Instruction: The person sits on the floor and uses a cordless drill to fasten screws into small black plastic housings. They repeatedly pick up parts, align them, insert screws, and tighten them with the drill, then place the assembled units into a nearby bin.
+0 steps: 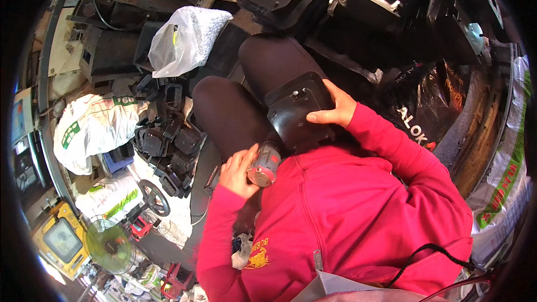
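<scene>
**Black part on lap, power tool at its lower edge**

Black plastic part [293, 109] rests on the person's right thigh, tilted, flat face up. Right hand [331, 108] lies on its right edge, fingers spread over the face, steadying it. Left hand [238, 170] is clenched round a power tool [265, 163] with a red and grey body; the tool's nose points up at the lower edge of the part, just beside it. Contact of tip and part cannot be told.

Packages: clear plastic bag [182, 39] beyond the left knee, holding something white with a yellow-green streak. White sack [92, 128] with green print at left, bulging, contents hidden. Black bag [433, 109] with white and orange print at right. White sack with green and red print [506, 182] along the right rim.

Containers: blue crate [118, 159] under the white sack at left, contents not visible. A heap of black parts [168, 142] lies loose on the floor between crate and left leg.
</scene>
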Demonstrator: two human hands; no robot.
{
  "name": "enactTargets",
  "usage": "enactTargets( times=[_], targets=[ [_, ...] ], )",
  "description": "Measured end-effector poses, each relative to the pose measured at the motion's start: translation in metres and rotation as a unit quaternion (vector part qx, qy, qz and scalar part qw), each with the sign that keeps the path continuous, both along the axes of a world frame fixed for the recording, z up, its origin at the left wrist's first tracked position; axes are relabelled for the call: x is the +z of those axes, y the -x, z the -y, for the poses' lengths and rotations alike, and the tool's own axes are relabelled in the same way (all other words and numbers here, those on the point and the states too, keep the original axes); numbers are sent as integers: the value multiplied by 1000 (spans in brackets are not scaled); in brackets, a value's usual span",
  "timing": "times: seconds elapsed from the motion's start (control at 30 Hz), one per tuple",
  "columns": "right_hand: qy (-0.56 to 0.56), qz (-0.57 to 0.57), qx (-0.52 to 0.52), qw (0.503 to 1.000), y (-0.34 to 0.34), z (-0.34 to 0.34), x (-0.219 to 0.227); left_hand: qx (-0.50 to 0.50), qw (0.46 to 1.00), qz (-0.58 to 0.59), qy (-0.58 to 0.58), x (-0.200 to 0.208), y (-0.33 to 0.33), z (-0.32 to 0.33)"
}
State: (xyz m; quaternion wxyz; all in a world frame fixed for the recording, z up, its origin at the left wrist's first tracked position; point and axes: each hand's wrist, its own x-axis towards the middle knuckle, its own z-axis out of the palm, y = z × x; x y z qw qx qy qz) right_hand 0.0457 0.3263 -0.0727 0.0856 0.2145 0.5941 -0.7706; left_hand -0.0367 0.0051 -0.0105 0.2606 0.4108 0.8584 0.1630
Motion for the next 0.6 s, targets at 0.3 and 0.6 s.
enactTargets(
  times=[0.3, 0.6],
  targets=[
    [-78, 22, 12, 997, 3, 4, 4, 173, 961, 91, -194, 41, 14, 5],
    [-92, -9, 20, 995, 1, 9, 13, 296, 904, 262, -165, 90, 19, -24]
  ],
)
